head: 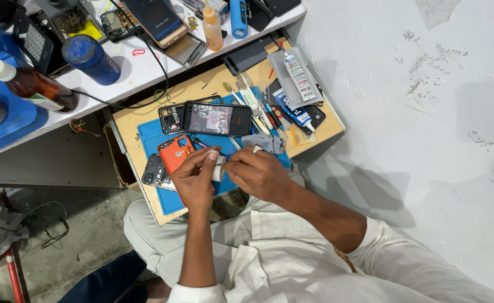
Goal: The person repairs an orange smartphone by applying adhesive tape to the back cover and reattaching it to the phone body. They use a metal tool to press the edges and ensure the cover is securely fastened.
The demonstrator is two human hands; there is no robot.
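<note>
Hands met over the near edge of a blue mat (156,134) that lay on a small wooden board (130,120). My left hand (195,178) was curled shut around a small white roll (218,168), thumb and fingers pinching it from the side. My right hand (258,173) was closed too, its fingertips pressed to the same roll from the other side, so both hands touched it at once. What exactly the right fingers pinched I could not tell; it was too small and partly hidden.

The roll hung just above the mat's front edge, over my lap. Just left of it lay an orange phone back (175,152), touching my left hand's knuckles, and beside that a dark phone frame (155,171) at the mat's corner. Further up the mat rested a black phone (216,118), screen up, with a grey cloth (266,143) just beside its right end and near my right hand.

Tubes of glue (298,76) and a few thin tools (261,115) lay at the board's far right. On the white shelf (140,70) behind stood a blue bottle (91,58) and a brown bottle (31,85), well apart from my hands.
</note>
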